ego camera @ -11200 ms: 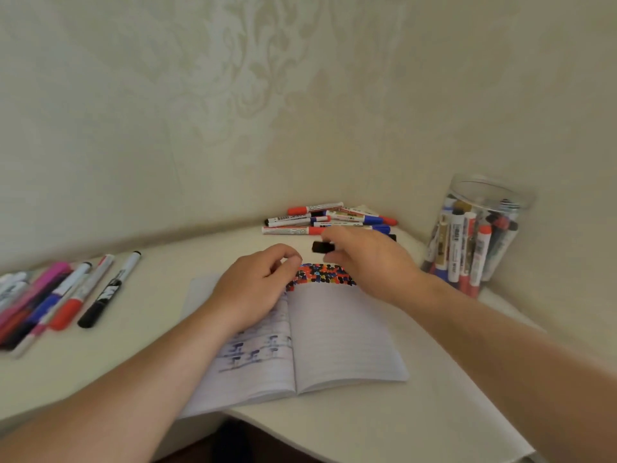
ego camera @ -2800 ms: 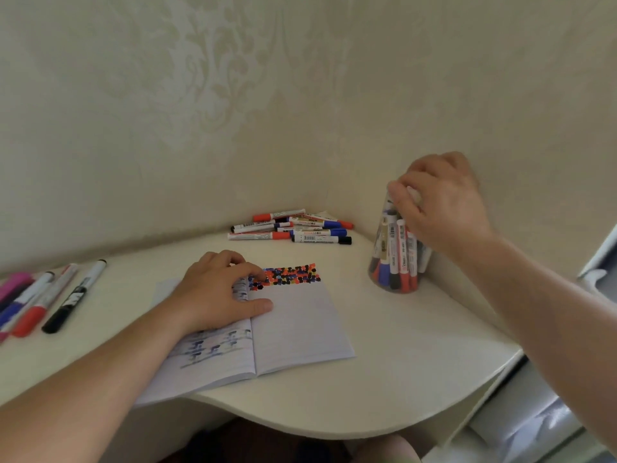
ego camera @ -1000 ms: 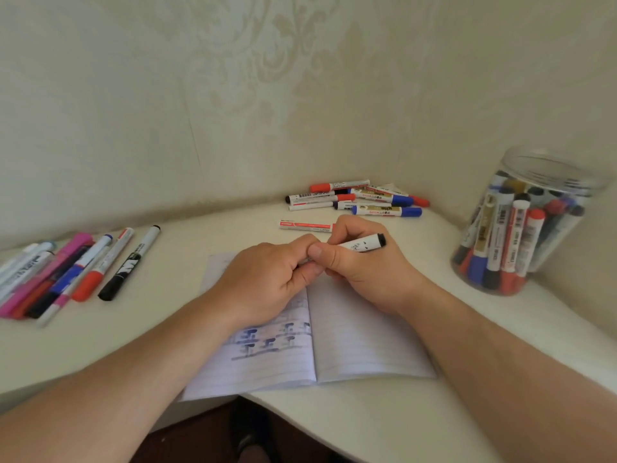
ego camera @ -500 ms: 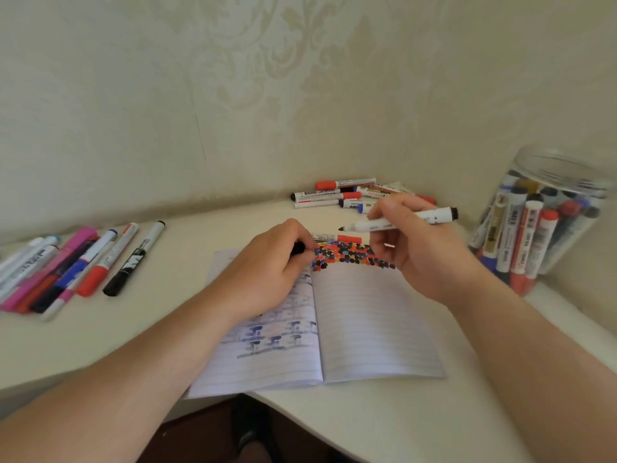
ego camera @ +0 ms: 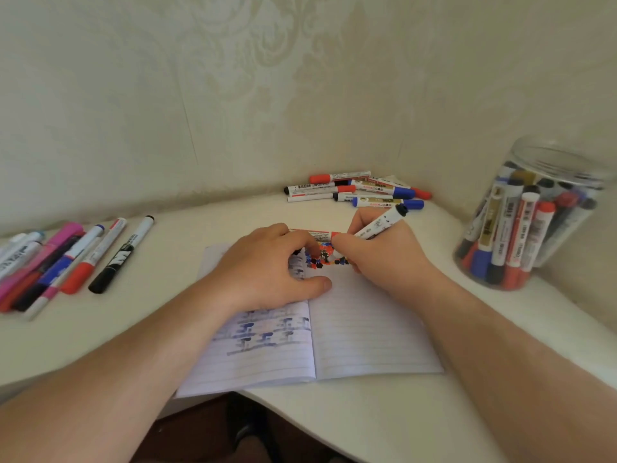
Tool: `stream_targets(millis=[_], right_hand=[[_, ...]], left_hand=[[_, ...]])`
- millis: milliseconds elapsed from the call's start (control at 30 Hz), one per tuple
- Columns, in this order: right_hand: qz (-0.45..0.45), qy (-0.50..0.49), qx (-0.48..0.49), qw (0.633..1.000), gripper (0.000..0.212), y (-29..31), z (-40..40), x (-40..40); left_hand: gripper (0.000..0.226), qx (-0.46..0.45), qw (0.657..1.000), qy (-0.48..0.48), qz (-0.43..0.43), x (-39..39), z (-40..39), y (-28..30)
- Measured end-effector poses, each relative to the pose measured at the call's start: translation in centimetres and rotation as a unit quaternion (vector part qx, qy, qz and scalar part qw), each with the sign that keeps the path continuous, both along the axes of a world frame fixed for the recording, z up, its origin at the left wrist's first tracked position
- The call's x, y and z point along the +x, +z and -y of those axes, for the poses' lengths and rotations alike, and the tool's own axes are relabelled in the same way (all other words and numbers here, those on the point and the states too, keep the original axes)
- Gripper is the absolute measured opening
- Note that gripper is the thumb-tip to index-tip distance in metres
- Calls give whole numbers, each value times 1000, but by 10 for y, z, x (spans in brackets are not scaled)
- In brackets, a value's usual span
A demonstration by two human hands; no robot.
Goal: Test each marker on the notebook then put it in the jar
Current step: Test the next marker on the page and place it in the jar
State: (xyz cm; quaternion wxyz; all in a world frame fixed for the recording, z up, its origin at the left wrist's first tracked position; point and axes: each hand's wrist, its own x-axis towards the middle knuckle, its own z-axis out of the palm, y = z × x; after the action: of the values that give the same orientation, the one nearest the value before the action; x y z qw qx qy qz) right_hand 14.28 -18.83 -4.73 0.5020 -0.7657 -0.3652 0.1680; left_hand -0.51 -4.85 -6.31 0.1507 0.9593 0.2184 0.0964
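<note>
The marker point(ego camera: 380, 222) is in the right hand point(ego camera: 384, 259), fingers wrapped around the barrel like you'd hold a pen, tip down on the patch of coloured dots point(ego camera: 329, 257) at the top of the notebook's right page. Its back end sticks up and away toward the far right corner of the desk point(ego camera: 384, 412). The notebook point(ego camera: 364, 332) lies open near the desk's front edge. The left hand point(ego camera: 267, 272) rests on the left page, fingers curled in with something dark tucked at the fingertips; can't tell for sure what it is. A red marker point(ego camera: 317, 234) lies just past the notebook's top edge. A pile of markers point(ego camera: 360, 192) sits in the back corner, another row of markers point(ego camera: 60, 262) lies by the left edge, and the clear jar point(ego camera: 534, 215), already packed with markers, stands at the right edge by the wall.
</note>
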Motion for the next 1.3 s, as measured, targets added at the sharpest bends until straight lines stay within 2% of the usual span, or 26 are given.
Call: stream_targets(millis=[100, 433, 700, 900, 1200, 1300], right_hand=[[-3, -17, -16, 1000, 20, -1, -3, -2], [-34, -32, -16, 999, 20, -1, -5, -2], [22, -27, -41, 999, 22, -2, -5, -6], [-19, -24, -10, 999, 17, -1, -2, -5], [9, -17, -30, 999, 20, -5, -6, -3], [-8, -19, -16, 1000, 20, -3, -4, -4]], left_hand=[[66, -1, 1000, 2, -1, 0, 0, 0], [62, -5, 1000, 1, -7, 0, 0, 1], [56, -3, 1000, 4, -10, 1, 1, 0], [58, -6, 1000, 2, -12, 1, 1, 0], [63, -7, 1000, 4, 5, 1, -1, -4], [63, -9, 1000, 3, 4, 1, -1, -3]])
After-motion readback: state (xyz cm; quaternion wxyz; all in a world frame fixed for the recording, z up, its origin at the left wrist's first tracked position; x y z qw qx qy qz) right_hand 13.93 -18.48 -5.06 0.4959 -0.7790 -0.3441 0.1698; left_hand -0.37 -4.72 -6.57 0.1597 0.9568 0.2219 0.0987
